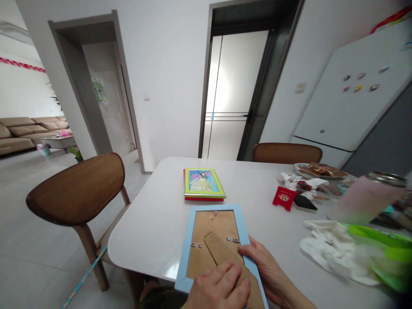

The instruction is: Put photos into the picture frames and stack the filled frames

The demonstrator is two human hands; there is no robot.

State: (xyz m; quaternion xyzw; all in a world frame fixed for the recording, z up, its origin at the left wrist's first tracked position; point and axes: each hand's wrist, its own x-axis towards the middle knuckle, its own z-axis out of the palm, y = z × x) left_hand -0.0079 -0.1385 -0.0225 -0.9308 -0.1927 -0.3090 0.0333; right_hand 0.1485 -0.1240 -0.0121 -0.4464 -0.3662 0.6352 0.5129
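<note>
A light-blue picture frame (183, 257) is held with its brown back towards me, tilted at the near edge of the table. On that back show small metal clips and a slanted cardboard stand (215, 247). My left hand (222, 285) is closed over the lower part of the back and the stand, fingers bent and pressed together; what lies beneath them is hidden. Around the right edge of the blue frame wraps my right hand (265, 266), thumb on the front rim, other fingers behind. Beyond it a green picture frame (203, 182) lies face up on a red one (206, 198).
On the white table's right side are a red card (284, 198), a black object (304, 202), crumpled white tissue (334, 249), a green plastic packet (383, 253), a pinkish jar (370, 199) and a plate (301, 167). Wooden chairs (77, 189) stand left and behind.
</note>
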